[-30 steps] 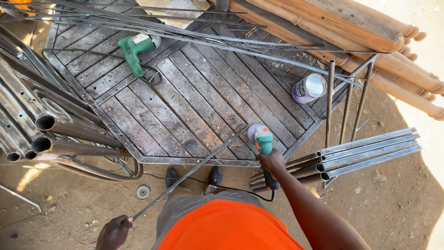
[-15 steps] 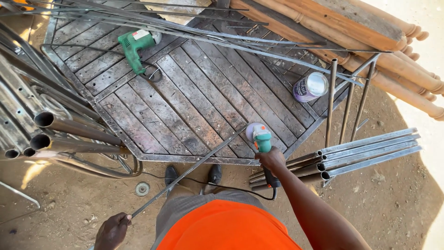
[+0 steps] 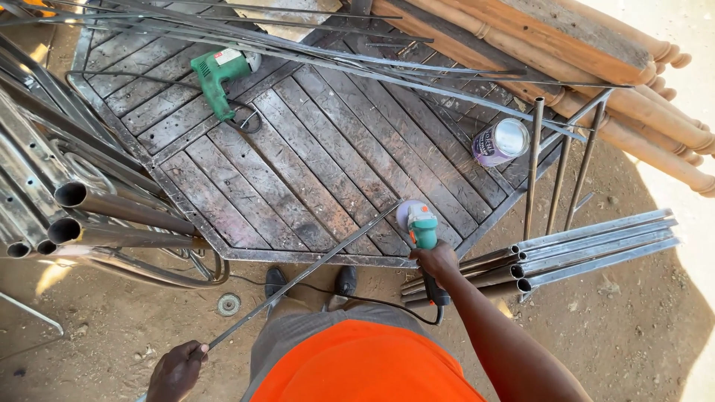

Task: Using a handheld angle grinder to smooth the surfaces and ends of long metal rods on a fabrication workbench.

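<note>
Below me, largest of all, lay the metal gate panel [image 3: 298,149] with its diagonal slats, flat on the sandy ground. Behind it, at the upper right, was a stack of turned wooden posts [image 3: 596,67], and thin steel rods [image 3: 335,56] crossed the panel's far edge. To the left sat a bundle of round metal pipes [image 3: 97,216], open ends toward me; to the right, a bundle of square steel tubes [image 3: 596,246] lay on the dirt. Next, a long thin steel bar [image 3: 298,277] ran slantwise from the panel's near edge down to my left hand [image 3: 177,370], which was clenched round its lower end. My right hand [image 3: 437,262] was closed on the handle of a green angle grinder [image 3: 421,227], its disc resting at the bar's upper end on the panel. A second green power tool [image 3: 216,74] lay idle on the panel's far left. A paint tin [image 3: 500,141] stood near the right edge. Smallest, a loose grinding disc [image 3: 229,304] lay in the dirt beside my shoes [image 3: 309,281].
</note>
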